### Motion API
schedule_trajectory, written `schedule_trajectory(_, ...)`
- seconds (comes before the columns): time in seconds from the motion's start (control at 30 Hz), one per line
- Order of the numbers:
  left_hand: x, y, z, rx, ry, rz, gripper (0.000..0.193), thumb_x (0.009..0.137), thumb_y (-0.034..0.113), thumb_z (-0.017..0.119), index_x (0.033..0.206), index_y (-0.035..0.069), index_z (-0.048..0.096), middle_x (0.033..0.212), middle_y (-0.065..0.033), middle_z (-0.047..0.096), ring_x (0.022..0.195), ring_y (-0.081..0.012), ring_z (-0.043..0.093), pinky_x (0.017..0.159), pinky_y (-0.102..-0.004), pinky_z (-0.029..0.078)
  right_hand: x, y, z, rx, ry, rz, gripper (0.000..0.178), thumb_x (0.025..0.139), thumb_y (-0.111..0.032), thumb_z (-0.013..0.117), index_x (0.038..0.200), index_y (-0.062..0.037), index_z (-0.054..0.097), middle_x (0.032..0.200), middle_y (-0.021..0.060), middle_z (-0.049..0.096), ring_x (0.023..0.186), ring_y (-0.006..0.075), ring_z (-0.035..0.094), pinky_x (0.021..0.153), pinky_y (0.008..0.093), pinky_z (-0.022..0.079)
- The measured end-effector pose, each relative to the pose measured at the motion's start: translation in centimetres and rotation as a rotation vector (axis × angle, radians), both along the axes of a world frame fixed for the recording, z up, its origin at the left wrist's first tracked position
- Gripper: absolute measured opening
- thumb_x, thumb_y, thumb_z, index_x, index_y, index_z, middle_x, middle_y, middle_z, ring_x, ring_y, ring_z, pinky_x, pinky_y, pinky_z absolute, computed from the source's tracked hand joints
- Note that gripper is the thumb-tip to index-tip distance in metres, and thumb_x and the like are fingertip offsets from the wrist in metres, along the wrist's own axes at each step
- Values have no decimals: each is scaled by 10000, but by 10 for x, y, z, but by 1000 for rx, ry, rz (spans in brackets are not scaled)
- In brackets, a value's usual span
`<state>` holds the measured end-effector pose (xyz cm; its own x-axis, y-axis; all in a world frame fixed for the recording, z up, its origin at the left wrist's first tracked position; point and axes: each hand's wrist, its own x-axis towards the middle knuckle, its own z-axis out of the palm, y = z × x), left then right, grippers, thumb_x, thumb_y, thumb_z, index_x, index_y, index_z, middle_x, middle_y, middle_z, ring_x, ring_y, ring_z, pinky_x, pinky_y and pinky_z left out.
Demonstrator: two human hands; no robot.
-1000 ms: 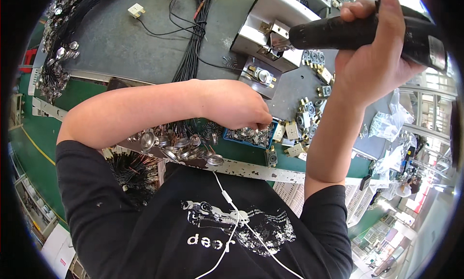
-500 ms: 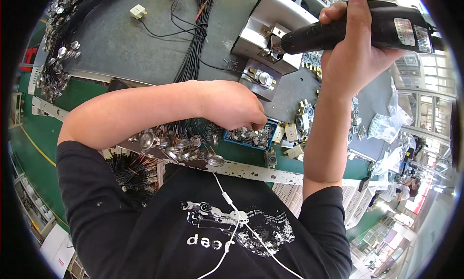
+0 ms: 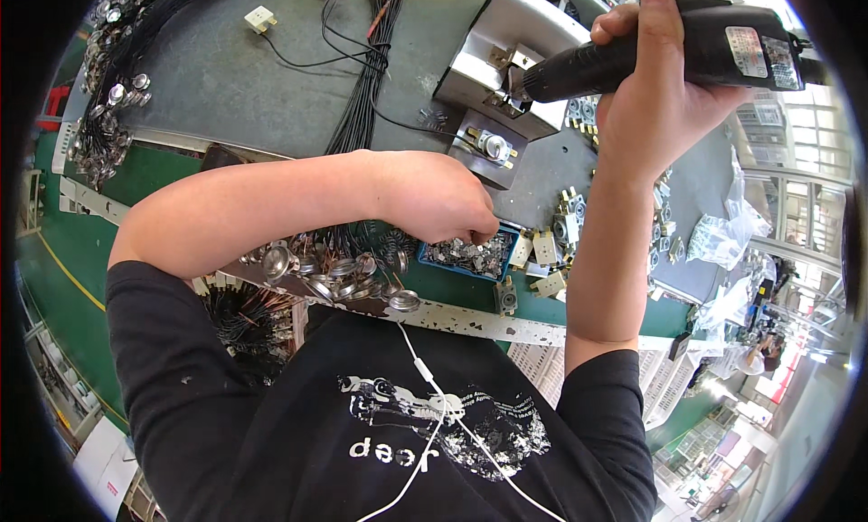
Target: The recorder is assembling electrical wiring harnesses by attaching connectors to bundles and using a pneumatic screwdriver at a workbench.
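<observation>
As the grey table [image 3: 217, 93] spreads wide, up stands the bent-metal fixture [image 3: 495, 25], and there's the black electric screwdriver [image 3: 583, 70], nose right up at it! The right hand [image 3: 665, 111] has the tool, fingers wrapped round its barrel. Across to the left hand [image 3: 443, 197], fingers bunched together over the blue tray [image 3: 459, 270]; whether they're pinching anything, I can't tell. And inside that tray, a whole heap of small metal pieces [image 3: 470, 254]!
</observation>
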<state>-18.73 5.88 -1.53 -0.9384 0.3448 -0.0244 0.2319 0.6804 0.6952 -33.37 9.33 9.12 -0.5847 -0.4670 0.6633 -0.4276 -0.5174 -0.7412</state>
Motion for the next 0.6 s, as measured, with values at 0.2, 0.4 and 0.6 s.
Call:
schedule_trajectory(0.2,1,0,0,-10,-9,7,160,940,191,642,1029,73,703,955,-104,700,948,-340,684,834,-470,550,4,-4,0,-24,-49,21,191,926,1,702,1072,4,580,780,67,636,540,133,589,494,251,458)
schedule_trajectory(0.4,2,-2,1,-21,-7,9,167,934,186,648,1041,75,711,954,-101,701,942,-336,685,826,-466,553,-2,-7,-4,63,-4,48,118,922,-1,700,1021,25,640,773,79,663,550,136,602,501,255,466)
schedule_trajectory(0.6,4,-3,-1,-26,2,26,150,925,174,661,1022,75,717,942,-97,704,929,-333,689,815,-464,560,-3,-7,-5,31,-9,92,108,927,-27,702,1003,32,653,802,103,695,560,142,614,508,269,481)
